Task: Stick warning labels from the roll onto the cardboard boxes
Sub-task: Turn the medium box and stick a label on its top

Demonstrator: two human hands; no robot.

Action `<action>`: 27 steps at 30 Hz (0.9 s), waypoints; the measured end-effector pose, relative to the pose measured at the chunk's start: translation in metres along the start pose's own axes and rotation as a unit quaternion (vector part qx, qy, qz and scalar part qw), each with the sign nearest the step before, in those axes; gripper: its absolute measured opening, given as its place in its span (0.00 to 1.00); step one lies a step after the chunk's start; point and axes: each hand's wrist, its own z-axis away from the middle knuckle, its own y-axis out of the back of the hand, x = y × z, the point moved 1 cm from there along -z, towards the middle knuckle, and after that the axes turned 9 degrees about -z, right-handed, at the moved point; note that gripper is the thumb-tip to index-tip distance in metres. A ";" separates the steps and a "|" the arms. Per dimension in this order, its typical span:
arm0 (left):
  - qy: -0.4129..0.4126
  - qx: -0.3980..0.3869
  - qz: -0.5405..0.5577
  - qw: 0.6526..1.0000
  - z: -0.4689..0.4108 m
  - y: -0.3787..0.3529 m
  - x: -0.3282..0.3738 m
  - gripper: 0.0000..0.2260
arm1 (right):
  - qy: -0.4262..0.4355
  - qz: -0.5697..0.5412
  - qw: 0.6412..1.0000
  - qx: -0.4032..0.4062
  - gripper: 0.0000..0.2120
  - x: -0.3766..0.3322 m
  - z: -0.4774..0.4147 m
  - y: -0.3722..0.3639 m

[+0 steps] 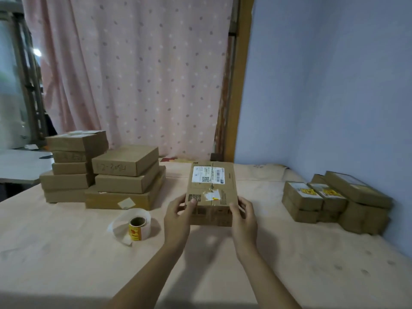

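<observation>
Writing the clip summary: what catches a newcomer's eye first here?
The box in the middle of the table draws the eye, gripped at its near end by the left hand and right hand, a white shipping slip on top. The label roll lies to its left, backing strip trailing loose. Stacks of plain boxes stand at back left; boxes with yellow labels sit far right.

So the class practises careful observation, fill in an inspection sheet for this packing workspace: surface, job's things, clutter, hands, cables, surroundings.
Surface: table under a pale pink cover.
Job's things: label roll left of the hands; held box with a white shipping label; plain box stacks at left; boxes with yellow labels at right.
Clutter: loose backing strip curling round the roll.
Hands: left hand and right hand grip the held box's near corners.
Cables: nothing seen.
Surroundings: dotted pink curtain behind; blue wall at right.
</observation>
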 end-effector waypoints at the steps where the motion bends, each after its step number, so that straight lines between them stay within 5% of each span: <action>1: 0.003 -0.002 -0.006 1.000 0.010 -0.001 -0.007 0.11 | -0.008 0.007 1.000 0.010 0.09 0.008 0.006 0.009; 20: 0.005 -0.063 -0.085 0.994 0.037 0.012 -0.043 0.11 | -0.013 0.083 0.996 0.013 0.09 0.054 0.013 0.036; 24: -0.064 -0.031 -0.237 0.969 0.024 0.049 -0.039 0.11 | 0.120 0.140 0.982 0.029 0.18 0.045 0.018 0.031; 27: -0.142 -0.012 -0.383 0.913 0.009 0.091 -0.037 0.09 | 0.253 0.171 0.952 -0.022 0.17 0.031 0.028 0.014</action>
